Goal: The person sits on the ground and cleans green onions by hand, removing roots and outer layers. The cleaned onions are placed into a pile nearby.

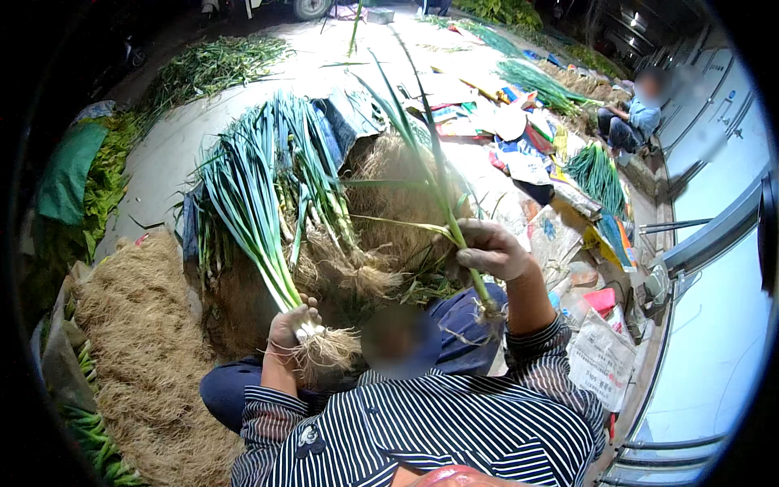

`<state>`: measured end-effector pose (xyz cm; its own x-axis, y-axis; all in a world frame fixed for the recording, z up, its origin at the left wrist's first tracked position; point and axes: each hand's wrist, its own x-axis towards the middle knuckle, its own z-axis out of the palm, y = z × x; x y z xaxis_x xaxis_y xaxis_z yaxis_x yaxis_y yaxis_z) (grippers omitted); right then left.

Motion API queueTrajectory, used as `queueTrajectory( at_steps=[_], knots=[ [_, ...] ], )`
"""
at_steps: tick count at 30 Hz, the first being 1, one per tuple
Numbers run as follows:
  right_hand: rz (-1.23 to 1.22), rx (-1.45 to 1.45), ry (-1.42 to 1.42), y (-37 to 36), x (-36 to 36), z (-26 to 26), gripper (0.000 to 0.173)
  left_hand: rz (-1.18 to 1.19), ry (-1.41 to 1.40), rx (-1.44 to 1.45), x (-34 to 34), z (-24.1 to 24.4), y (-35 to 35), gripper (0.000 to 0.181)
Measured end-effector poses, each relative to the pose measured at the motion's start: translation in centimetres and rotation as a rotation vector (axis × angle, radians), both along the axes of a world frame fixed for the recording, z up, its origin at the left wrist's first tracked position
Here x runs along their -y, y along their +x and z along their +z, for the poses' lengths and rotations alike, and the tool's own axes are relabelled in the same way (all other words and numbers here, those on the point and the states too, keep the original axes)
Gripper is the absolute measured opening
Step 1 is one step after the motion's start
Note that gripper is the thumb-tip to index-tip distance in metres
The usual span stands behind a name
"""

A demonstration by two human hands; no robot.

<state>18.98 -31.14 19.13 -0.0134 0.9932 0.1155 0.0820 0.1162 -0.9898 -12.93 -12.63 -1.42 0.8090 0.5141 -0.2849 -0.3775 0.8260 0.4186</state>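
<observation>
My left hand (291, 329) grips a bunch of green onions (255, 213) near the white stem ends. Their pale roots (325, 352) hang out to the right of the fist, and the blue-green leaves lean up and to the left. In my right hand (493, 248) is a single green onion (453, 225), pinched at its stem. It stands tilted, with its small root end (489, 313) pointing down over my knee and a yellowish leaf sticking out to the left. Just past my hands lies a pile of unbunched green onions (325, 201) with brown, soil-covered roots.
A large mound of fibrous roots (140, 341) lies at left. Behind the pile is another root heap (389, 201). Torn plastic sacks (517, 134) litter the right side, near a bundle of green onions (599, 176). Another person (633, 115) sits by the pale wall (718, 243).
</observation>
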Motion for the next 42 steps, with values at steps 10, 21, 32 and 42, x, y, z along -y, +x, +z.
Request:
queueTrajectory(
  at_steps=[10,21,32,42],
  knots=[
    [-0.202,-0.287,-0.181,-12.3,-16.5,-16.1,0.024,0.073,0.061,-0.196,4.3,1.3,1.9,0.023],
    [-0.231,0.065,0.041,-14.3,-17.2,-18.4,0.064,0.053,-0.022,-0.109,5.9,2.1,-0.6,0.030],
    [0.638,0.725,-0.258,-12.8,-1.4,-26.9,0.027,0.080,-0.014,-0.247,5.4,0.1,-2.6,0.026],
    [0.282,-0.296,-0.457,-13.2,-8.7,-14.0,0.051,-0.054,-0.021,-0.242,4.6,2.3,-2.7,0.032]
  ],
)
